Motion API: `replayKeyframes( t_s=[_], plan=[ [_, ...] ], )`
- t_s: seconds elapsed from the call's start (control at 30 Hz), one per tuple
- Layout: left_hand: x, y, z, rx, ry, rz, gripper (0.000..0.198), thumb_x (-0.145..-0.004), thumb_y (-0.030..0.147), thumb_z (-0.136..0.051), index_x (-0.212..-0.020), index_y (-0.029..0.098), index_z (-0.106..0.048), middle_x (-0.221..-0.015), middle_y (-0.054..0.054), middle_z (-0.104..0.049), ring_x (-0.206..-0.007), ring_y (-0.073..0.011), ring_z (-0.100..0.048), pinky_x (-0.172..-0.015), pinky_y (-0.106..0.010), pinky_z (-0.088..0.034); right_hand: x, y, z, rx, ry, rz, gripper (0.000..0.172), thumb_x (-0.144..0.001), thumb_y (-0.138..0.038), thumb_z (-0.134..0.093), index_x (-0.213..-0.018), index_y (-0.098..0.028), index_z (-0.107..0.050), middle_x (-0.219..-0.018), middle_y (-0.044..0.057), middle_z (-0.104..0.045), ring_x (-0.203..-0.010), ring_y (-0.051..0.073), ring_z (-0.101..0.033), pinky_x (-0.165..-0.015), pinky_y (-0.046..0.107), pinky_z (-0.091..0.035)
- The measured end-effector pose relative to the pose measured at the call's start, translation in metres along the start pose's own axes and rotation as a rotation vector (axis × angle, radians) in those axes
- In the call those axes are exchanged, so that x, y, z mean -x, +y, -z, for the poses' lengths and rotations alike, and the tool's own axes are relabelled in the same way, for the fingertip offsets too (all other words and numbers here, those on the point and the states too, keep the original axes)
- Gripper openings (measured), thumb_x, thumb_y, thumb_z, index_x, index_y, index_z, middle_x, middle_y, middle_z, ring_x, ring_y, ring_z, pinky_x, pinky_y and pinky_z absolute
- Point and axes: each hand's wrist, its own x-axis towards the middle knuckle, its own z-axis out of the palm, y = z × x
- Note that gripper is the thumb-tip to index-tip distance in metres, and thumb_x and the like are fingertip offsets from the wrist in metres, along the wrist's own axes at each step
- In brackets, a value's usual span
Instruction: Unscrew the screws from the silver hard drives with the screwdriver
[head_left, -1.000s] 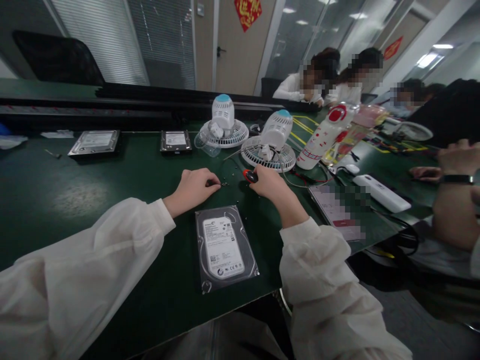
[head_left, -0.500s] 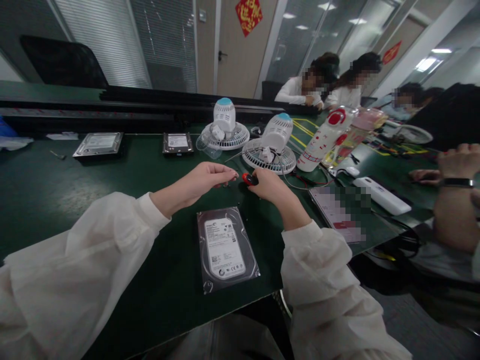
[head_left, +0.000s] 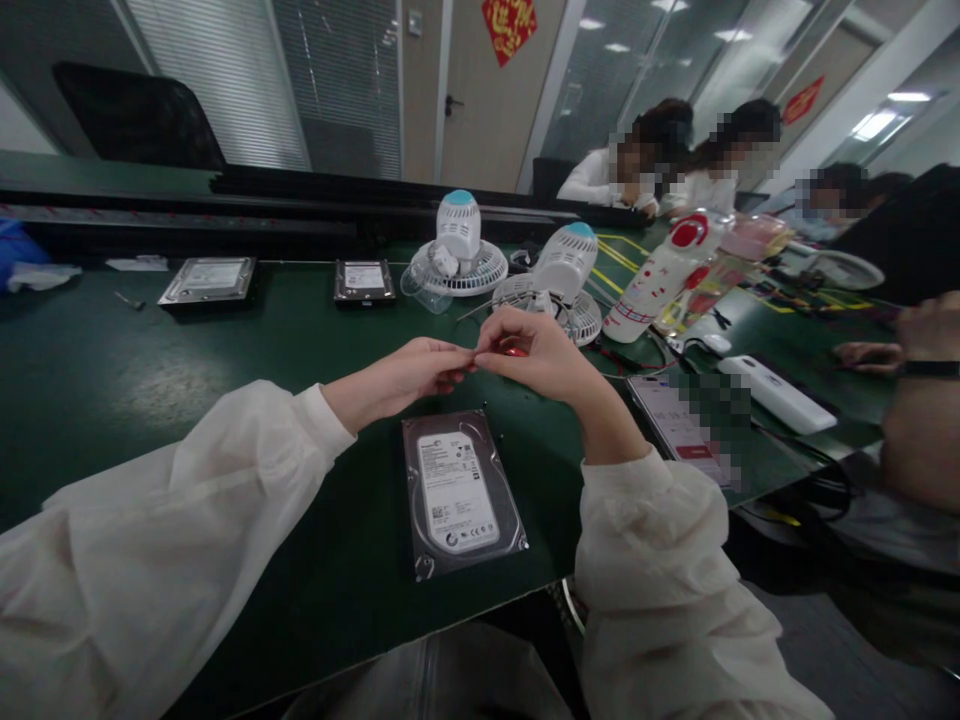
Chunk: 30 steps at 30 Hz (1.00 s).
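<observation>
My left hand [head_left: 412, 378] is closed in a pinch, its fingertips meeting those of my right hand. Anything between them is too small to make out. My right hand [head_left: 544, 358] wraps round a tool with a red and black handle [head_left: 515, 351]. Only a bit of red shows; the fingers cover the rest. Both hands are above the table, just beyond a hard drive [head_left: 457, 490]. The drive lies flat, its white label facing up. Tiny screw-like bits [head_left: 501, 436] lie by its far right corner.
Two white fan units [head_left: 459, 268] stand behind my hands, with a white-and-red bottle [head_left: 637, 295] to their right. Two more drives [head_left: 364, 282] lie at the back left. A phone [head_left: 679, 425] and a white power strip [head_left: 780, 393] lie at right, near another person's arm [head_left: 926, 400].
My right hand has moved left and slightly up with the red and black tool, closing the gap to my left hand. The fingertips now meet. The view has shifted slightly.
</observation>
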Motion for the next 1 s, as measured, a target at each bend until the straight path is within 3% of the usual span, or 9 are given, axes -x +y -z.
replayKeyframes(
  t_s=[0.27,0.5,1.0],
  plan=[
    [-0.003,-0.010,0.001,-0.122,0.074,-0.098,0.019,-0.084,0.032,-0.067,-0.082,0.015,-0.074,-0.079,-0.002,-0.068,-0.068,-0.0105,-0.055,-0.067,-0.026,-0.042,-0.002,0.000,-0.006,0.154,0.013,-0.015,0.005,-0.079,-0.017,-0.064,-0.078,-0.013,-0.067,-0.086,0.003,-0.061,-0.077,0.011,-0.055,-0.072,0.026,-0.044],
    [0.005,-0.011,-0.007,-0.287,0.138,-0.235,0.022,-0.083,0.034,-0.066,-0.078,0.015,-0.075,-0.072,0.000,-0.066,-0.068,-0.0118,-0.052,-0.064,-0.026,-0.037,-0.001,0.001,-0.003,0.234,-0.035,-0.086,0.006,-0.082,-0.019,-0.063,-0.080,-0.013,-0.065,-0.081,0.002,-0.061,-0.071,0.010,-0.051,-0.071,0.026,-0.039],
    [0.005,-0.017,-0.006,-0.539,0.063,-0.382,0.031,-0.086,0.041,-0.058,-0.077,0.016,-0.072,-0.078,-0.003,-0.070,-0.071,-0.0150,-0.059,-0.066,-0.027,-0.043,-0.001,-0.004,0.000,0.227,-0.269,-0.244,0.007,-0.087,-0.019,-0.058,-0.085,-0.013,-0.061,-0.078,-0.001,-0.057,-0.071,0.009,-0.050,-0.068,0.023,-0.037]
  ],
)
